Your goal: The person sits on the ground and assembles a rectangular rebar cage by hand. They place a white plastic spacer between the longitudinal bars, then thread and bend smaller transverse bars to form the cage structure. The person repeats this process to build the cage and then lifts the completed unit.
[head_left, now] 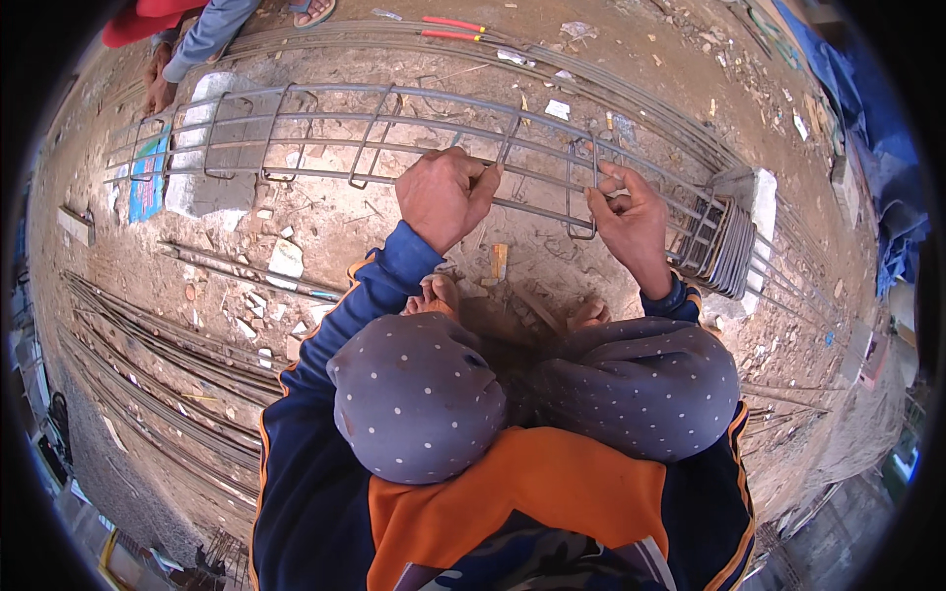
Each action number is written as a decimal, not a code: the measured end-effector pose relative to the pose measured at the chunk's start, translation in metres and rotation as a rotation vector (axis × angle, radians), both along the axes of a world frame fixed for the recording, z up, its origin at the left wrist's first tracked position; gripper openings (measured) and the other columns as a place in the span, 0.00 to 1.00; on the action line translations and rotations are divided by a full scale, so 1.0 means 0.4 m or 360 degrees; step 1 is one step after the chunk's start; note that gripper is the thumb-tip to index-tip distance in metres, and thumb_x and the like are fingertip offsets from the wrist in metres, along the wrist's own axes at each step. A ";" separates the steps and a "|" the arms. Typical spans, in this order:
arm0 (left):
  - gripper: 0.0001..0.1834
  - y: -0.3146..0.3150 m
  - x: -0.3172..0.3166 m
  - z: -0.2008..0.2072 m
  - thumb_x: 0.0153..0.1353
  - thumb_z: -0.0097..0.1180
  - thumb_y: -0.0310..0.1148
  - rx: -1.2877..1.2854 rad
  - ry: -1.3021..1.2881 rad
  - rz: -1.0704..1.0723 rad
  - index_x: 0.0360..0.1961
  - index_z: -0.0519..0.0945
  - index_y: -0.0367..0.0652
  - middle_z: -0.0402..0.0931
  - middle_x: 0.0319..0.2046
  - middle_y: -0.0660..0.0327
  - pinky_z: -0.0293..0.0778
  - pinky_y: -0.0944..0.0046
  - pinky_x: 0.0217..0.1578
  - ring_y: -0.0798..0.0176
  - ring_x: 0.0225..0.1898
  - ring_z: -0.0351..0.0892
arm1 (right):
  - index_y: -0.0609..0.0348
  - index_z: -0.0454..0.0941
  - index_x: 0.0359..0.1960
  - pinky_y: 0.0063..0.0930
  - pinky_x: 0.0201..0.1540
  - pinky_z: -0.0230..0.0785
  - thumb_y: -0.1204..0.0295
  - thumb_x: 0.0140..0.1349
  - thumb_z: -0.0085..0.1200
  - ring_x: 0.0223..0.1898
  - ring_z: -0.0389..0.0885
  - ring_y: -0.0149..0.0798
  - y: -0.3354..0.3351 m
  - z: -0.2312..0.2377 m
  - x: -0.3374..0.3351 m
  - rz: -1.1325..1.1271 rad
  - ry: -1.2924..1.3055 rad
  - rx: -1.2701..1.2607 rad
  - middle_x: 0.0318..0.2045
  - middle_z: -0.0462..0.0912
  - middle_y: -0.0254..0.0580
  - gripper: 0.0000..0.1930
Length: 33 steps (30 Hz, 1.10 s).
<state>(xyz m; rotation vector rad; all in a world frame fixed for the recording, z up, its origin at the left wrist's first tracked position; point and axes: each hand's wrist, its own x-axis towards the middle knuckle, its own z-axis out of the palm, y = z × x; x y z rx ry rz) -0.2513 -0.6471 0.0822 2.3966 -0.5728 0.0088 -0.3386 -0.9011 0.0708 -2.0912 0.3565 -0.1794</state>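
A long cage of steel rebar [335, 117] with square wire stirrups lies across in front of me. My left hand [448, 199] is closed over a lengthwise bar in the cage's middle, thumb toward a stirrup [508, 138]. Farther right, my right hand [631, 219] pinches the side of another stirrup [595, 163] between thumb and fingers. A bunch of stirrups [724, 246] sits packed together around the bars at the cage's right end. White-edged blocks, one at the left [202, 148] and one at the right [763, 212], lie under the cage.
Red-handled cutters [453, 28] lie beyond the cage. At the upper left, another person's hand [161, 89] is near the cage's end. Loose rebar [168, 335] covers the ground at my left, with rubble [286, 258] around it. A blue tarp [892, 148] hangs at the far right.
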 end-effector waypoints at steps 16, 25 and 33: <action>0.11 0.028 0.048 0.105 0.58 0.75 0.39 0.0046 0.0072 -0.0232 0.30 0.90 0.42 0.84 0.23 0.60 0.74 0.65 0.24 0.69 0.22 0.80 | 0.60 0.83 0.45 0.43 0.31 0.77 0.66 0.59 0.67 0.26 0.85 0.53 -0.114 0.054 -0.041 -0.0225 -0.0196 -0.0777 0.27 0.85 0.45 0.15; 0.20 -0.119 0.114 0.253 0.57 0.74 0.39 0.0489 0.0327 -0.1383 0.47 0.87 0.42 0.86 0.35 0.53 0.79 0.55 0.34 0.53 0.31 0.85 | 0.58 0.83 0.48 0.47 0.34 0.78 0.69 0.60 0.65 0.32 0.85 0.56 -0.271 0.035 -0.184 -0.0496 0.0013 -0.1100 0.37 0.85 0.53 0.15; 0.22 -0.142 0.164 0.184 0.57 0.73 0.35 0.0534 0.0424 -0.1503 0.51 0.85 0.39 0.86 0.44 0.49 0.81 0.53 0.44 0.48 0.42 0.87 | 0.58 0.85 0.47 0.37 0.30 0.76 0.73 0.58 0.67 0.24 0.84 0.43 -0.219 0.033 -0.139 -0.0345 -0.0166 -0.0608 0.34 0.86 0.46 0.15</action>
